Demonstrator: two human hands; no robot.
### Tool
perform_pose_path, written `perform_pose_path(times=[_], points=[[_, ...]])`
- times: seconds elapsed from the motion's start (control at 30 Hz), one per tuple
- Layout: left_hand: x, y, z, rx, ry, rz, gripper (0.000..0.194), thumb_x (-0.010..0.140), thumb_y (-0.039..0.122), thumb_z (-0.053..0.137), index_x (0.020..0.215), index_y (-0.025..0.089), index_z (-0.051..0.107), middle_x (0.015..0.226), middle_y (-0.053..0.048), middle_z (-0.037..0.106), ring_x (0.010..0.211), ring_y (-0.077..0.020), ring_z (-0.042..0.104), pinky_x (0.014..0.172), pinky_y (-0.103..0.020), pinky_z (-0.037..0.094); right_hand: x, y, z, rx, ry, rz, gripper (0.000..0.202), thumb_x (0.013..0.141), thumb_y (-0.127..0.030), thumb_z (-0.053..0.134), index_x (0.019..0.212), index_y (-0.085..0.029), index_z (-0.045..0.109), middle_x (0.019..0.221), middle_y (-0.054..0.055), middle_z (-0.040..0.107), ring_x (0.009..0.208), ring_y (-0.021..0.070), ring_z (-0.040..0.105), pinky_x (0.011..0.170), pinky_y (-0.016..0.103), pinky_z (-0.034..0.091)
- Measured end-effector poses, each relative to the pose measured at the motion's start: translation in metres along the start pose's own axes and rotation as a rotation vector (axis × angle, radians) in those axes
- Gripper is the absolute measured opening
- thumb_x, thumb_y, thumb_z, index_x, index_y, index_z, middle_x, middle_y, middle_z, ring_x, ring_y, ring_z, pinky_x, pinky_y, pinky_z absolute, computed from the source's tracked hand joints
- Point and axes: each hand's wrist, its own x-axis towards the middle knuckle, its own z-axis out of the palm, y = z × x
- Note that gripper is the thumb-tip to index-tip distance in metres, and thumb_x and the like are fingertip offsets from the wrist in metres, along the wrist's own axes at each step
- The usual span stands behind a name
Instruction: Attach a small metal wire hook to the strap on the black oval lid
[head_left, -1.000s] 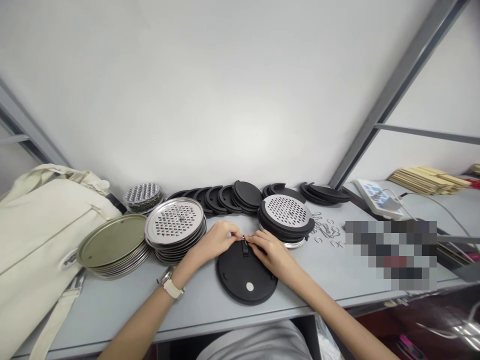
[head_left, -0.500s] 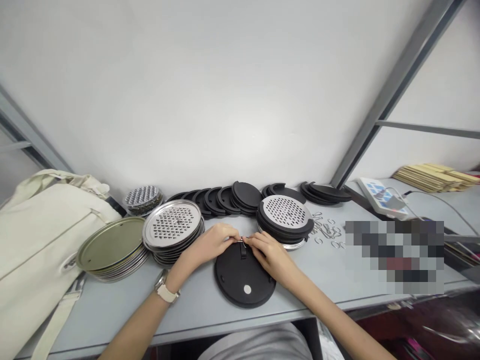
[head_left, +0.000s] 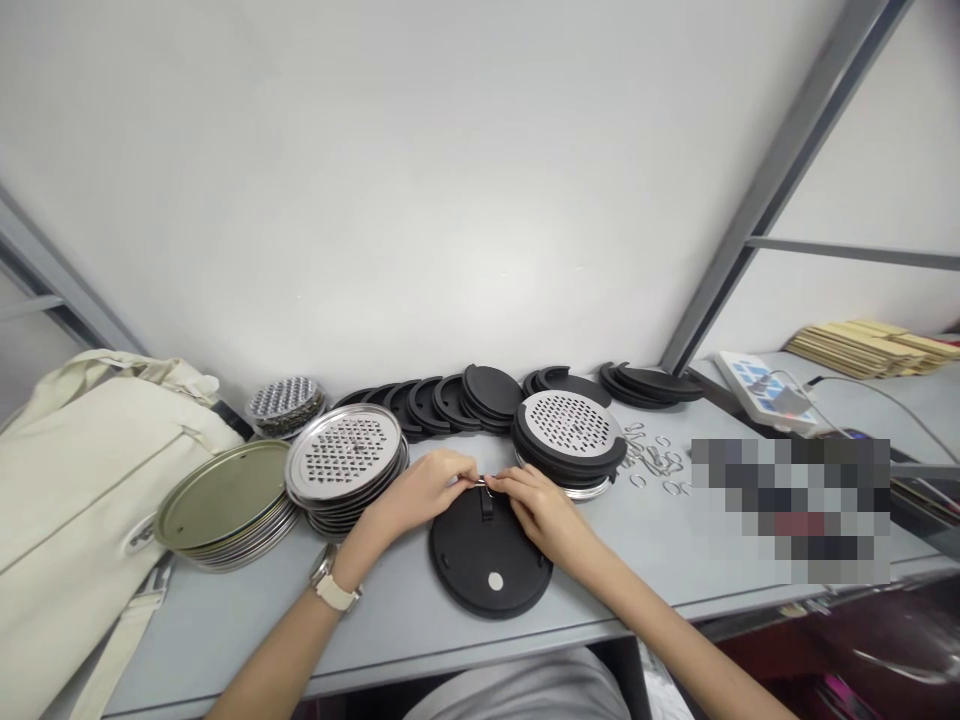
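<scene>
A round black disc (head_left: pixel 491 555) lies on the grey table before me, with a white dot near its front edge and a short black strap (head_left: pixel 487 506) at its far edge. Fingertips of my left hand (head_left: pixel 427 488) pinch the left end of a small metal ring (head_left: pixel 482 483) at that strap. From the other side, my right hand (head_left: pixel 546 512) pinches the ring too, its lower fingers resting over the disc's right rim. The fingertips partly hide the ring, so whether it is open or closed cannot be told.
Perforated steel grater plates (head_left: pixel 345 458) are stacked at left, beside olive-green plates (head_left: pixel 232 495) and a cream bag (head_left: pixel 97 480). Black discs (head_left: pixel 491 392) lean along the wall. A grater-topped black stack (head_left: pixel 568 425) and loose metal rings and clips (head_left: pixel 652 460) sit at right.
Both hands keep their pinch at the strap, nearly unmoved. The view has shifted very slightly; the disc stays in place.
</scene>
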Motion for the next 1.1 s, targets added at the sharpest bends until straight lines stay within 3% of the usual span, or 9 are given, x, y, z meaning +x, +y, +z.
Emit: perform_pose_path(times=[0.77,1.1], points=[[0.0015,-0.0029,0.0025,-0.076,-0.003,-0.022,0.016,0.084,0.012,0.046,0.074,0.016,0.058,0.076,0.000,0.061,0.075,-0.0148,0.056,0.070,-0.024,0.040,0.0003,-0.0004,-0.0016,-0.015,-0.017,0.014,0.038,0.091,-0.006,0.038,0.117,-0.021,0.060,0.099,0.007,0.063,0.088,0.0206,0.053,0.078,0.036,0.049],[0.0015,-0.0010,0.0061,-0.048,0.016,0.001,0.015,0.083,0.009,0.045,0.073,0.016,0.054,0.075,0.000,0.057,0.073,-0.0141,0.053,0.069,-0.025,0.039,-0.0013,-0.0022,0.0032,-0.014,0.034,0.013,0.035,0.090,-0.006,0.039,0.115,-0.020,0.059,0.095,0.007,0.062,0.088,0.0209,0.054,0.082,0.039,0.048]])
